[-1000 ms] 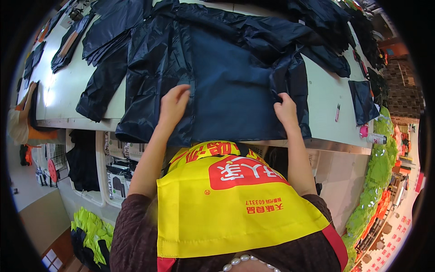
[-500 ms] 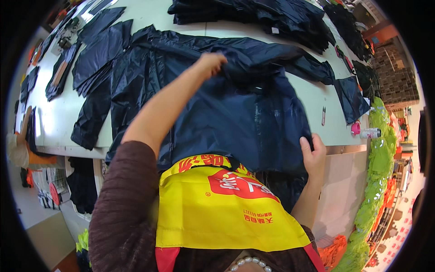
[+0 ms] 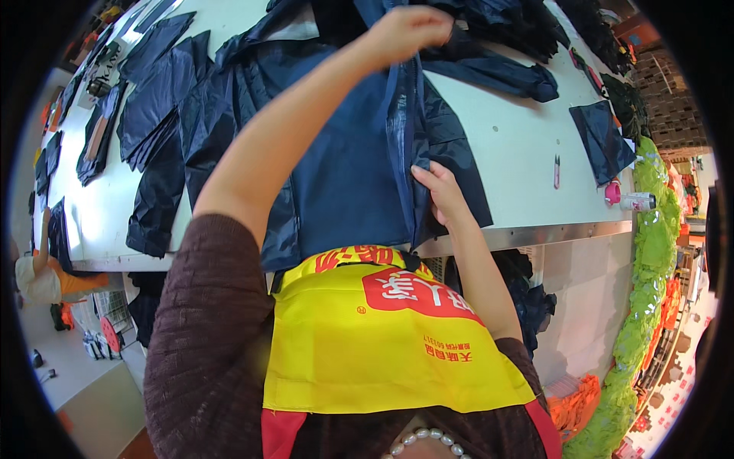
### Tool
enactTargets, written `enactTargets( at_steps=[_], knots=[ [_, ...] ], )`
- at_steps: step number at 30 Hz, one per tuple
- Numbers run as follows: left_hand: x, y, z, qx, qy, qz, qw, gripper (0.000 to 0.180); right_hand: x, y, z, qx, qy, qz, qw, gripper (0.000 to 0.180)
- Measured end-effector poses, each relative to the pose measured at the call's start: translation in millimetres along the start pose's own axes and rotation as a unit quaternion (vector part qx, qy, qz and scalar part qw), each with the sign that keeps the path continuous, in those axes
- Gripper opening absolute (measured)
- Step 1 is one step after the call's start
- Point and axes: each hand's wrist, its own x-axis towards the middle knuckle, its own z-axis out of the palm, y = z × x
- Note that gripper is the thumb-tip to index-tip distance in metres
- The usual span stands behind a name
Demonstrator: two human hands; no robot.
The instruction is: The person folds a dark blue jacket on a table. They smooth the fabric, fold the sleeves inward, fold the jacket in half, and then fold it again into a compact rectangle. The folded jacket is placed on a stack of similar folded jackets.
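A dark navy jacket (image 3: 344,145) lies spread over the table in front of me, its zipper edge (image 3: 409,115) running up and down at the right side of the body. My left hand (image 3: 419,32) is stretched across to the far end of that edge, fingers curled closed on the jacket's fabric. Lower down, near the table's front edge, my right hand (image 3: 441,193) pinches the same front edge between thumb and fingers. A sleeve (image 3: 497,75) extends to the right on the tabletop. The fabric inside my left fist is mostly hidden.
Folded dark pieces (image 3: 164,115) are stacked on the white table (image 3: 520,153) at left. A small pen-like tool (image 3: 557,172), a dark pouch-like piece (image 3: 602,141), a pink item (image 3: 612,193) and a can (image 3: 638,201) sit at right. Another person (image 3: 40,277) is at far left.
My left hand has moved farther away and to the right. My right hand has shifted left and up with the jacket's edge, exposing tabletop and the zipper.
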Motion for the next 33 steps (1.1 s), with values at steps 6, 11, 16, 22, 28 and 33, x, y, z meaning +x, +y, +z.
enactTargets(
  at_steps=[6,11,16,22,28,33],
  knots=[
    [-206,22,35,-0.031,0.142,-0.334,0.931,0.023,19,30,15,-0.032,-0.030,0.020,0.999,0.005],
    [-255,36,64,-0.068,0.161,-0.406,0.897,0.029,10,30,34,-0.105,-0.034,-0.006,0.994,0.020],
    [-272,30,72,-0.186,0.228,-0.405,0.865,0.021,-20,15,57,-0.602,0.139,-0.397,0.679,0.049],
    [-274,29,79,-0.231,0.216,-0.383,0.868,0.022,-20,30,49,-0.651,0.026,-0.383,0.654,0.028],
    [-272,25,79,-0.220,0.207,-0.365,0.880,0.020,-19,20,53,-0.657,-0.008,-0.342,0.671,0.021],
    [-270,25,79,-0.176,0.171,-0.358,0.901,0.021,-9,21,43,-0.597,-0.003,-0.304,0.742,0.017]
  ],
)
